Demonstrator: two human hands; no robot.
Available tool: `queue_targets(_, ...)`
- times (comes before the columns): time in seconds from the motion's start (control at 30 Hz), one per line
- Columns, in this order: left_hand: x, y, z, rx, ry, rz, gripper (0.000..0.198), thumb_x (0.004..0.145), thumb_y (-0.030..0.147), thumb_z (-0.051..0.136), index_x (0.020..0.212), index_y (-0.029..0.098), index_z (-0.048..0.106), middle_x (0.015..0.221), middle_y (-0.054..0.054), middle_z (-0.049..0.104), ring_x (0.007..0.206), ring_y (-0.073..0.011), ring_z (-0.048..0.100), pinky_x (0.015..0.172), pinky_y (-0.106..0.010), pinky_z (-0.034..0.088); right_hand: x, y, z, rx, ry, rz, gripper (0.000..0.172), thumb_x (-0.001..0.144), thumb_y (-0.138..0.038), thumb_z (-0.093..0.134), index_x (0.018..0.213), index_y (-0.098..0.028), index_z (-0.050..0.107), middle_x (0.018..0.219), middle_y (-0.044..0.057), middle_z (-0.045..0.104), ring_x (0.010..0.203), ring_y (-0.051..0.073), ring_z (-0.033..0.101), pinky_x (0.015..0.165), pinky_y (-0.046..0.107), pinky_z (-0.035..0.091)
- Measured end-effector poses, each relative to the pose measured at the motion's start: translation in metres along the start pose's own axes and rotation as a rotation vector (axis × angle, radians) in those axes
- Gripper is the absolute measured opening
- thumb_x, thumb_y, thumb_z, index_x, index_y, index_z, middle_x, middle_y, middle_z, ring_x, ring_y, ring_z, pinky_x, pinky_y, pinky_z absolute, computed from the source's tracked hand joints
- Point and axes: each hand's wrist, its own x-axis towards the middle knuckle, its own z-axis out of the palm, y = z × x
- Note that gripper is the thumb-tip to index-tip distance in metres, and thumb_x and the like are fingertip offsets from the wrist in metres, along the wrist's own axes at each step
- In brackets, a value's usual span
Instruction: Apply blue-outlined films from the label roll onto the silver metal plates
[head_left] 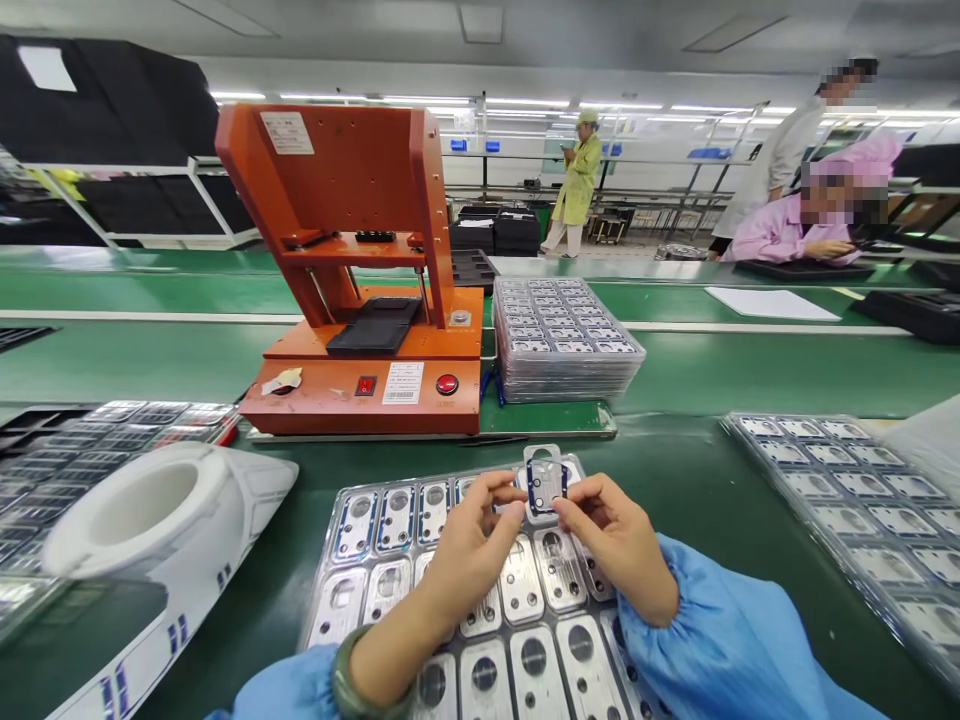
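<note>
Between my hands, above the far edge of a clear plastic tray (358, 572), is a small silvery plate (546, 482) with dark blue edging and a pale, see-through upper part with an opening. The fingertips of my left hand (472, 545) are closed at its left edge. My right hand (619, 545) pinches its lower right corner between thumb and finger. Rows of similar metal plates (534, 655) with round holes lie in the tray's pockets. Some in the far left row have blue strips (355, 522) along their edges. My forearms cover part of the tray.
An orange press machine (360, 390) stands behind the tray, beside a stack of filled clear trays (570, 345). A roll of film labels (150, 510) lies left, near dark parts in trays (97, 450). Another filled tray (862, 500) lies right. Several co-workers (577, 175) are farther back.
</note>
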Motion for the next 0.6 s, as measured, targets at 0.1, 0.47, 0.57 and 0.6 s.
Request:
queue_targets(0.1, 0.0026, 0.004, 0.0016, -0.184, -0.1, -0.165, 0.034, 0.082, 0.043, 0.055, 0.102, 0.017, 0.052, 0.081, -0.004, 0.063, 0.063, -0.0149, 0.063, 0.064, -0.034, 0.056, -0.0034, -0.0014, 0.0027, -0.069, -0.026, -0.067, 0.014, 0.084, -0.031, 0.06, 0.075, -0.021, 0.058, 0.068, -0.001, 0.06, 0.061, 0.014, 0.056, 0.058, 0.024, 0.045)
queue_targets(0.47, 0.0011, 0.0096, 0.0022, -0.228, -0.095, -0.192, 0.029, 0.078, 0.043, 0.059, 0.089, 0.016, 0.057, 0.074, -0.002, 0.066, 0.066, -0.0149, 0.065, 0.069, -0.03, 0.054, -0.0056, -0.0035, 0.0063, -0.107, -0.024, -0.201, 0.008, 0.086, -0.022, 0.058, 0.077, -0.021, 0.058, 0.072, -0.001, 0.062, 0.066, 0.014, 0.058, 0.062, 0.023, 0.045)
queue_targets(0.57, 0.0018, 0.0104, 0.0012, -0.254, -0.102, -0.2, 0.031, 0.077, 0.041, 0.06, 0.093, 0.014, 0.058, 0.079, -0.005, 0.069, 0.068, -0.0156, 0.066, 0.072, -0.03, 0.054, -0.0055, -0.0024, 0.0063, -0.103, -0.011, -0.212, 0.008, 0.085, -0.022, 0.059, 0.078, -0.021, 0.058, 0.071, -0.002, 0.061, 0.063, 0.013, 0.057, 0.06, 0.022, 0.045)
queue_targets(0.6, 0.0021, 0.0107, 0.0007, -0.268, -0.104, -0.2, 0.032, 0.077, 0.042, 0.061, 0.093, 0.014, 0.059, 0.081, -0.006, 0.069, 0.068, -0.0157, 0.066, 0.072, -0.03, 0.054, -0.0056, -0.0019, 0.006, -0.105, -0.008, -0.213, 0.007, 0.085, -0.022, 0.059, 0.078, -0.021, 0.058, 0.071, -0.002, 0.061, 0.063, 0.012, 0.056, 0.06, 0.021, 0.044)
